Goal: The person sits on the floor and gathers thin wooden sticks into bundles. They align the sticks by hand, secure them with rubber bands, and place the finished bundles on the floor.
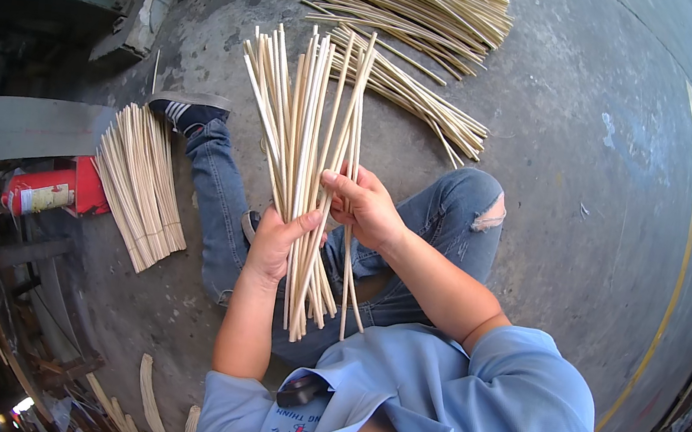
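A fanned bundle of pale wooden rods (296, 113) stands up in front of me, its lower ends near my lap. My left hand (276, 240) is wrapped round the bundle low down, with the thumb across the front. Higher on the right side, my right hand (365, 205) pinches a few of the rods between thumb and fingers. Those rods splay slightly apart from the rest, and their lower ends hang below my right hand. Some of the fingers of both hands are hidden behind the rods.
Beyond the bundle lie a large pile of rods (417, 7) and a smaller pile (414, 94) on the concrete floor (573, 220). A tied bundle (142, 189) rests left of my leg, beside a red fire extinguisher (52, 188). More rods (151, 400) lie at lower left.
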{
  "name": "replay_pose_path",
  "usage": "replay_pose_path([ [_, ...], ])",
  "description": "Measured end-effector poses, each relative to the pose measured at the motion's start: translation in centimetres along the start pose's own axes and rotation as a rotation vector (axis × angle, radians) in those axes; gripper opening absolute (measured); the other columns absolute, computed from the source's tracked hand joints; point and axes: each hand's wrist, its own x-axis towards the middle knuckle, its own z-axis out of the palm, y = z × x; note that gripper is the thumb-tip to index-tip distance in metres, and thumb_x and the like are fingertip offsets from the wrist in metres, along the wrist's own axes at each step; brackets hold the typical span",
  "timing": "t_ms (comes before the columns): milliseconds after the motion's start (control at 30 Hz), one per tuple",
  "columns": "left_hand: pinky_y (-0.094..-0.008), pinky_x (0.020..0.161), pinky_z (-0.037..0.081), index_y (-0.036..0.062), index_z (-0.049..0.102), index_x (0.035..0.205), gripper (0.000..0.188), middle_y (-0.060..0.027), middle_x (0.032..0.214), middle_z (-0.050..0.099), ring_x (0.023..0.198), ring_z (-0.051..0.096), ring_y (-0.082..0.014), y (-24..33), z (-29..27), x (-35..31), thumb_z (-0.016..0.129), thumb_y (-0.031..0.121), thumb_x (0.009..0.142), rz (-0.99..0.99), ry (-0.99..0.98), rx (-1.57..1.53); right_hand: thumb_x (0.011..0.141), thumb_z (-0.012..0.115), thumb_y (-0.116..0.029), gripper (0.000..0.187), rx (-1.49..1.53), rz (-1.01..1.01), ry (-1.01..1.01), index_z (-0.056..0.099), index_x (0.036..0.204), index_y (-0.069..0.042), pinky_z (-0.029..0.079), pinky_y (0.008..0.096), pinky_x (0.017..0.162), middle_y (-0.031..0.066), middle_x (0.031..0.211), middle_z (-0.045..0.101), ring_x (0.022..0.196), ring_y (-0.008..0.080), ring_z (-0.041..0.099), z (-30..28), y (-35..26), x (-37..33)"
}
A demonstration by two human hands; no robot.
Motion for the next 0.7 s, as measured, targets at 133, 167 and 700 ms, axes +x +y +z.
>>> replay_pose_path([
  [133, -0.0288, 0.064, 0.059, 0.0028, 0.06, 0.116, 0.026, -0.0056, 0.092, 0.067, 0.071, 0.067, -0.0147, 0.0, -0.5, 0.4, 0.072, 0.008, 0.095, 0.008, 0.067, -0.037, 0.104, 0.058, -0.021, 0.011, 0.018, -0.088, 0.051, 0.053, 0.11, -0.012, 0.047, 0.0269, 0.06, -0.0008, 0.086, 0.056, 0.064, 0.0083, 0.051, 0.3, 0.3, 0.1],
  [167, -0.0281, 0.065, 0.058, 0.0027, 0.06, 0.115, 0.024, -0.0055, 0.089, 0.067, 0.073, 0.068, -0.0145, 0.0, -0.6, 0.3, 0.072, 0.008, 0.095, -0.019, 0.042, -0.053, 0.104, 0.058, -0.02, 0.011, 0.09, -0.093, 0.044, 0.053, 0.11, -0.012, 0.047, 0.0268, 0.06, -0.0007, 0.086, 0.055, 0.064, 0.0083, 0.051, 0.2, 0.6, 0.2],
  [700, -0.0289, 0.066, 0.062, 0.0004, 0.058, 0.127, 0.038, -0.0064, 0.1, 0.068, 0.074, 0.07, -0.0141, -0.2, 0.0, 0.3, 0.073, 0.013, 0.095, 0.003, -0.009, 0.037, 0.095, 0.065, -0.008, 0.007, -0.081, 0.012, 0.045, 0.06, 0.091, -0.005, 0.035, 0.0253, 0.046, -0.0017, 0.064, 0.054, 0.049, 0.0056, 0.045, 0.1, 0.1, 0.1],
])
